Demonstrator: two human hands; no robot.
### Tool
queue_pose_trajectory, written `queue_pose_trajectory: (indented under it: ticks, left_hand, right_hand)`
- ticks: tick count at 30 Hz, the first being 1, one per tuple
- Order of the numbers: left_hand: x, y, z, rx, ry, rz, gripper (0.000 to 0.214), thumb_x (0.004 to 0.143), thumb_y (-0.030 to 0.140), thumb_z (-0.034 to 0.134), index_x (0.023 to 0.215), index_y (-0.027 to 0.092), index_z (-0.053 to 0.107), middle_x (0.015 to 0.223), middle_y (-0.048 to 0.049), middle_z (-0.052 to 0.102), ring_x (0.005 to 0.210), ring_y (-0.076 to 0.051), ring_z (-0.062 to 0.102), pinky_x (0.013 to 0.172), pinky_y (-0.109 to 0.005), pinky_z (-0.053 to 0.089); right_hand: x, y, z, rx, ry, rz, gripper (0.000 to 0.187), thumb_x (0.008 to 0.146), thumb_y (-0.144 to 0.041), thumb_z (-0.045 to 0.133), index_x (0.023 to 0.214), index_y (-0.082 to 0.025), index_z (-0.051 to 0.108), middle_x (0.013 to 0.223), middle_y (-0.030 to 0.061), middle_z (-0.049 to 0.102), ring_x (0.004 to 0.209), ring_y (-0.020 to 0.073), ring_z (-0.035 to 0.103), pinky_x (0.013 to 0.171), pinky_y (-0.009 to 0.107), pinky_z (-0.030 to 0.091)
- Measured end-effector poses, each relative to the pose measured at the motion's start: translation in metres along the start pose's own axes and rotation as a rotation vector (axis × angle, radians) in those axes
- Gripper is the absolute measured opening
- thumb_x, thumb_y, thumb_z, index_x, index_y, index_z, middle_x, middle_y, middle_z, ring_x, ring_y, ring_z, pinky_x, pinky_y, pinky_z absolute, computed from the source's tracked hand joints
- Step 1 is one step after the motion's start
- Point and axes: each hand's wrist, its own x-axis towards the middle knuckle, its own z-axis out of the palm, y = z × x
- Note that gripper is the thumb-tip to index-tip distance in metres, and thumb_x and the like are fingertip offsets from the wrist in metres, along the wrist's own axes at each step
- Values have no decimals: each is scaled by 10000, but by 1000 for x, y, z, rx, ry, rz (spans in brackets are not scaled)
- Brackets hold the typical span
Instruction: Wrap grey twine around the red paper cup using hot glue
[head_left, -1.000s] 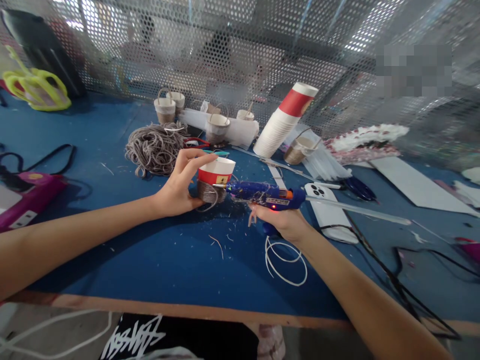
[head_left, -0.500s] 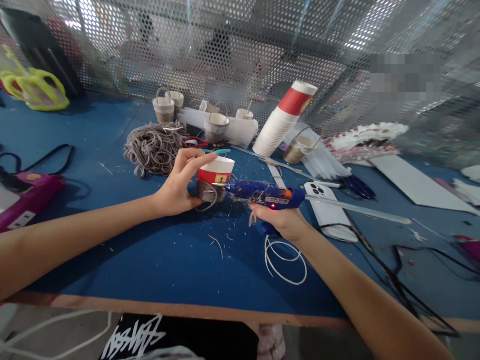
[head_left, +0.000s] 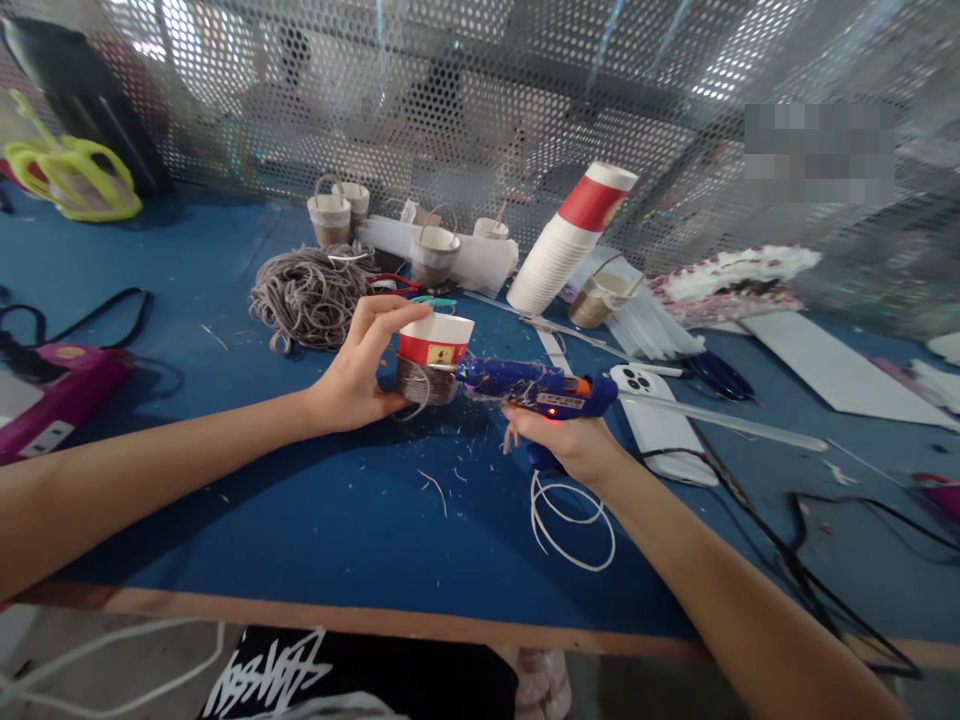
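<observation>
My left hand (head_left: 365, 365) grips a red and white paper cup (head_left: 442, 330), thumb low and fingers at the rim. Grey-brown cord (head_left: 420, 382) is wound round the cup's lower part, with a loose loop in front. My right hand (head_left: 566, 440) is closed round the handle of a blue glue gun (head_left: 517, 382), whose red light glows. Its metal nozzle points left and lies against or just before the cup's wrapped side; I cannot tell if they touch. A clear glue stick (head_left: 720, 418) juts from the gun's back.
Behind the cup lie a heap of grey cord (head_left: 311, 297) and several small wrapped cups (head_left: 435, 256). A tilted cup stack (head_left: 559, 245) leans near the perforated metal screen (head_left: 450, 90). To the right are a white phone (head_left: 664, 425) and black cables; a purple power strip (head_left: 67, 395) sits left.
The cup has turned or tilted slightly in my left hand. The glue gun stays at its side, with only a tiny shift; both hands keep their hold.
</observation>
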Motion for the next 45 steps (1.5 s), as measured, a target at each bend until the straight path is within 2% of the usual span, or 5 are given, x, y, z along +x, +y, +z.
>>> queue_pose_trajectory:
  ticks: [9,20,29,38,45]
  left_hand:
    - [-2,-4,-3,-92,-40,-47,914,672,222,841,1449,309,366,1349,-121,416,1323,-334,456,1127,-583,474]
    - [-6,-8,3,-255,3,-70,881,692,204,821,1438,299,363,1378,-124,369,1328,-322,488,1108,-517,510]
    - [-6,-14,6,-357,43,-16,941,644,126,855,1432,287,365,1380,-119,358,1249,-274,562,1092,-462,526]
    - [-7,-18,8,-387,38,13,955,688,175,848,1468,311,316,1415,-116,339,1239,-268,565,1077,-462,537]
    - [-8,-20,4,-329,21,-40,1008,670,287,884,1510,319,327,1431,-126,349,1324,-346,468,1046,-513,553]
  right_hand:
    - [-1,-5,-1,-9,12,-2,188,695,-351,639,574,-230,562,549,-19,563,522,142,538,541,312,474]
    - [-3,-5,-2,-1,34,-6,174,712,-346,640,597,-234,571,528,-23,555,494,142,530,522,314,482]
    - [-2,-4,-3,-3,43,-29,170,696,-347,647,600,-226,575,524,-22,552,494,143,525,505,302,464]
    - [-3,-6,-3,-5,63,-26,143,684,-334,623,602,-225,580,513,-24,550,492,145,535,498,301,463]
    - [-3,-3,-4,31,60,-13,155,689,-342,646,607,-224,589,512,-29,545,482,139,532,501,302,467]
